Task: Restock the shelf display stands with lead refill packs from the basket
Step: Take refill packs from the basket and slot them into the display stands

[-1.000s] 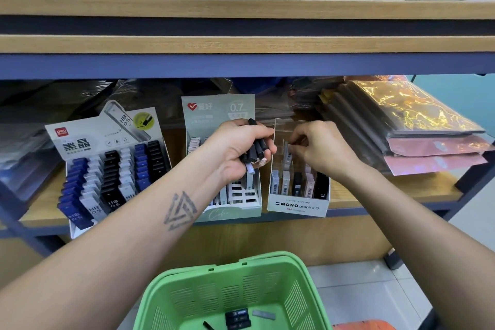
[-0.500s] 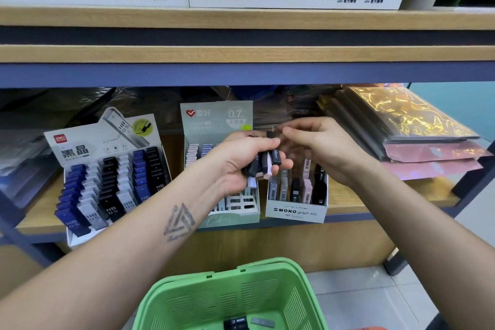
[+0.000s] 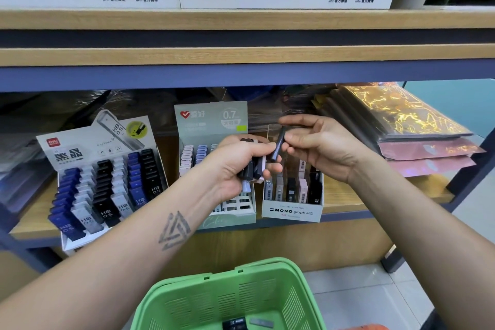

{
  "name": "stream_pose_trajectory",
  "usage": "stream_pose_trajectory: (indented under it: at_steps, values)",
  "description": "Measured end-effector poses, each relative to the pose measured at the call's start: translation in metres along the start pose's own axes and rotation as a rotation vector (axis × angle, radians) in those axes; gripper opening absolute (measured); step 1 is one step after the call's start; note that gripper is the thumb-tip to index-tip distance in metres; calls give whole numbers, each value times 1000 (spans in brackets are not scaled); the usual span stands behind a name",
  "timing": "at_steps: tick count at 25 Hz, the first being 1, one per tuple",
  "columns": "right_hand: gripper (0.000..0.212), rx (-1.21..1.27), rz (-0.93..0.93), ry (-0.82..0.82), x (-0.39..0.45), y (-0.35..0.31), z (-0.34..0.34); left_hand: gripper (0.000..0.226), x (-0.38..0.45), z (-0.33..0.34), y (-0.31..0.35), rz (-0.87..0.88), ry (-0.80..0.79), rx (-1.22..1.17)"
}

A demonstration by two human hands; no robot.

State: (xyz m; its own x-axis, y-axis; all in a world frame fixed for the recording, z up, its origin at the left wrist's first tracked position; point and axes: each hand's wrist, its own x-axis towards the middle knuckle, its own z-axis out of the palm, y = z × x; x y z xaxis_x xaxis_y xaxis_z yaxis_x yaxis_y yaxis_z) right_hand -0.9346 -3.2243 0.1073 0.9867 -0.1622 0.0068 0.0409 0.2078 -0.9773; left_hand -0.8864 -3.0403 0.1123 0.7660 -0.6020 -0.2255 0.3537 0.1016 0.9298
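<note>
Lifted since before, right hand (image 3: 318,147) pinches 1 dark pack (image 3: 277,146); left hand (image 3: 235,166) grips several (count hidden).

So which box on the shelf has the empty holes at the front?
The middle pale green stand; its front white slots show gaps, unlike the Deli and MONO stands.

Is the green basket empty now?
No, not empty. The green basket has a dark pack and a grey pack at its bottom. Its lower part is cut off.
</note>
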Motion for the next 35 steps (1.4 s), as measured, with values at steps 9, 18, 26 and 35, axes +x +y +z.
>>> stream_pose_trajectory:
  at_steps: [9,18,26,35]
  values:
    - [25,-149,-71,48,-3,-5,-4,44,7,5,-6,96,115,33]
    - [19,-271,-113,136,-4,-15,-16,45,12,9,-5,101,153,34]
    - [19,-363,-189,250,-5,-27,-39,39,17,8,7,115,144,6]
    - [20,-689,-137,56,-14,-29,-45,36,17,9,5,91,153,29]
